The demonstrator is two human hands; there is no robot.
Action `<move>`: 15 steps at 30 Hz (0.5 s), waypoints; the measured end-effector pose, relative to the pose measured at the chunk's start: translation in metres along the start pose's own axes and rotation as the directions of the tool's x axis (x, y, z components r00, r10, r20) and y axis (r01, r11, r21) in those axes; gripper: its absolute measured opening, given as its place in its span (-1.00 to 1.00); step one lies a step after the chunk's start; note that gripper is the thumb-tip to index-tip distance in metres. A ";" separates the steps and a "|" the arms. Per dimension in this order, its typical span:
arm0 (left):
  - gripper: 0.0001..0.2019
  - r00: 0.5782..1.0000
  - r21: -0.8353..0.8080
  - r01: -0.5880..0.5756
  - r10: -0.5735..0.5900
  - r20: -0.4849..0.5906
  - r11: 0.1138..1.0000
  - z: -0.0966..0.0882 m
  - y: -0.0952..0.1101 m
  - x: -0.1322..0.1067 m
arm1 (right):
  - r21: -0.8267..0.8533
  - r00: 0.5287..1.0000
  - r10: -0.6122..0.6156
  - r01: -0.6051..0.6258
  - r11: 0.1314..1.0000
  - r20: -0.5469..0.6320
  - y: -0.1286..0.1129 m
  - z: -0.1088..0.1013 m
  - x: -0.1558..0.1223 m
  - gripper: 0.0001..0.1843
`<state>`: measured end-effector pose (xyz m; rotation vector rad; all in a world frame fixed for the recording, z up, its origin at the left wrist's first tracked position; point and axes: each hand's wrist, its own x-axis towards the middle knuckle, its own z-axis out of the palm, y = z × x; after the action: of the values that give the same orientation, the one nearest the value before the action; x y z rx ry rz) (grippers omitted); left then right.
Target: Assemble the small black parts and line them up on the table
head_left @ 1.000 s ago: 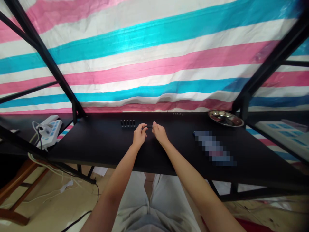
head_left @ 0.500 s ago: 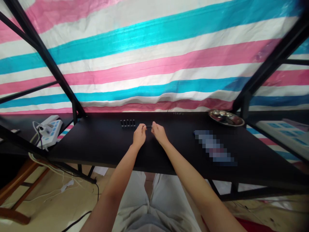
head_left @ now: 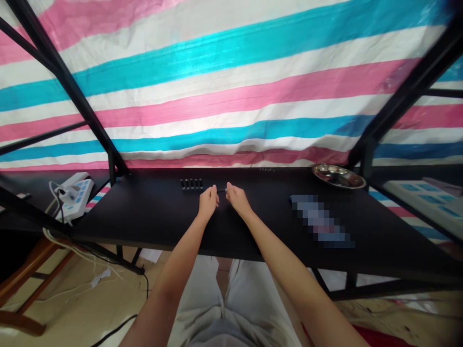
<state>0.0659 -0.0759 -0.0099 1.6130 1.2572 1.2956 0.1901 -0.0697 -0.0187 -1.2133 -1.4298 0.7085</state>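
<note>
Thin dark rod-like piece point(head_left: 222, 189) sits btwn both hands, just over the black tabletop point(head_left: 155, 212), mid-table twd the far edge. Left hand point(head_left: 209, 202) & right hand point(head_left: 237, 198) have fingers curled in, tips pinching one end each. Finer grip is too small to tell. Row of small black upright pegs point(head_left: 191, 184) stands just left, nr the back edge. Bare top runs from the wrists to the near edge. Round metal dish point(head_left: 338, 176) is well right, at the back corner. White power strip point(head_left: 74, 192) lies past the left edge.

Your two hands sit close together, both arms stretched forward.
Your left hand point(head_left: 209, 202) and your right hand point(head_left: 237, 198) are near each other, not touching, knuckles up, fingers curled in with the tips pinched; the bare forearms converge toward them.
</note>
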 end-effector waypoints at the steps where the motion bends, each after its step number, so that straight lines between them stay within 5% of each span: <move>1: -0.51 0.999 -0.037 0.035 -0.035 0.004 0.999 0.001 -0.001 0.001 | -0.007 1.000 -0.002 0.002 1.000 0.003 0.000 0.000 0.000 -0.42; 8: -0.50 0.974 -0.189 0.223 -0.214 0.069 0.956 0.003 -0.007 0.008 | -0.091 1.000 -0.012 0.013 0.996 0.012 -0.004 -0.001 -0.002 -0.40; 15: -0.62 0.985 -0.247 0.154 -0.129 0.113 0.957 0.004 -0.009 0.009 | 0.047 0.999 0.043 -0.042 0.998 -0.019 0.003 -0.001 0.001 -0.42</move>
<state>0.0680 -0.0650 -0.0165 1.3617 1.0789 1.2208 0.1921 -0.0683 -0.0213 -1.2144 -1.3671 0.7527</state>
